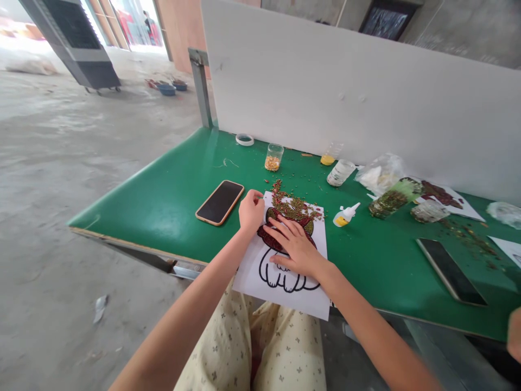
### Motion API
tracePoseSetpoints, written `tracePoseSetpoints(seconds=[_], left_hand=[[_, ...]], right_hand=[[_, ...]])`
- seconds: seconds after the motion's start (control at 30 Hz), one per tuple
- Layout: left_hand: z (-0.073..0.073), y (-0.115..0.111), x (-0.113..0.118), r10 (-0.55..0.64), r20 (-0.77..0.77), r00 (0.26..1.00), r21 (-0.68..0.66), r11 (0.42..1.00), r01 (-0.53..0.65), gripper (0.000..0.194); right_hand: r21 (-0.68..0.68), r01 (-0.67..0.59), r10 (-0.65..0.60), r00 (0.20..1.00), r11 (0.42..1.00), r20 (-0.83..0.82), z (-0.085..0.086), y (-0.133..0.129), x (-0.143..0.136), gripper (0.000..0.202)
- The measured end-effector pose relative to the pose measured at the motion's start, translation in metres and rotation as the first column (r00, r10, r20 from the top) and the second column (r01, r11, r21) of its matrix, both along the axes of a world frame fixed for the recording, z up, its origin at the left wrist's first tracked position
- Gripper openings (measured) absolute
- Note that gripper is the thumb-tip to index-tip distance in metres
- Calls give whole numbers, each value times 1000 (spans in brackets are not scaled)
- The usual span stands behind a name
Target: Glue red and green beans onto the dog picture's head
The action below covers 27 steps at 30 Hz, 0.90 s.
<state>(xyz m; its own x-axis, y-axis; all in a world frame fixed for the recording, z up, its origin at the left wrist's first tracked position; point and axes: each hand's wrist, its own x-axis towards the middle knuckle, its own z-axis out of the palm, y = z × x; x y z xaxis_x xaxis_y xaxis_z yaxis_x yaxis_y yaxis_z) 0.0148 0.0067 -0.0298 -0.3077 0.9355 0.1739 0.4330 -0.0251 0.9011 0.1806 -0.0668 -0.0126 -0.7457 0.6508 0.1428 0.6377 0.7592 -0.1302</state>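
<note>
A white sheet of paper [252,271] with a black-outlined drawing lies at the green table's front edge, its lower end jutting over my lap. Dark red and green seeds cover the upper part of the drawing. My right hand [296,244] rests on this seeded area, fingers spread. At the sheet's upper left corner, my left hand [251,212] is closed with curled fingers that seem to pinch the paper edge; the fingertips are partly hidden. Loose greenish and reddish seeds [291,205] spill across the sheet's top onto the table. A small white glue bottle [345,215] stands to the right.
Left of the sheet lies a phone [220,202]; another phone [451,271] is at right. Behind are a cup of corn kernels [273,158], a tape roll [245,139], a tipped cup [341,172] and a plastic bag [381,172]. A white board [345,81] borders the table. Another person's hand [515,332] shows at right.
</note>
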Motion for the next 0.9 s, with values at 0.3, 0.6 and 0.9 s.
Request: tracePoseSetpoints(seconds=[0.3, 0.6, 0.9], left_hand=[[-1, 0, 0, 6, 4, 1000, 0, 1000, -6, 13], [0, 1, 0, 5, -1, 1000, -8, 1000, -5, 14], [1, 5, 3, 84, 145, 986, -19, 996, -83, 12]], right_hand=[[-5, 5, -5, 1000, 1000, 24, 1, 0, -5, 70], [11, 46, -46, 999, 999, -17, -4, 3, 2, 81], [-25, 460, -400, 740, 887, -540, 2, 23, 26, 49]])
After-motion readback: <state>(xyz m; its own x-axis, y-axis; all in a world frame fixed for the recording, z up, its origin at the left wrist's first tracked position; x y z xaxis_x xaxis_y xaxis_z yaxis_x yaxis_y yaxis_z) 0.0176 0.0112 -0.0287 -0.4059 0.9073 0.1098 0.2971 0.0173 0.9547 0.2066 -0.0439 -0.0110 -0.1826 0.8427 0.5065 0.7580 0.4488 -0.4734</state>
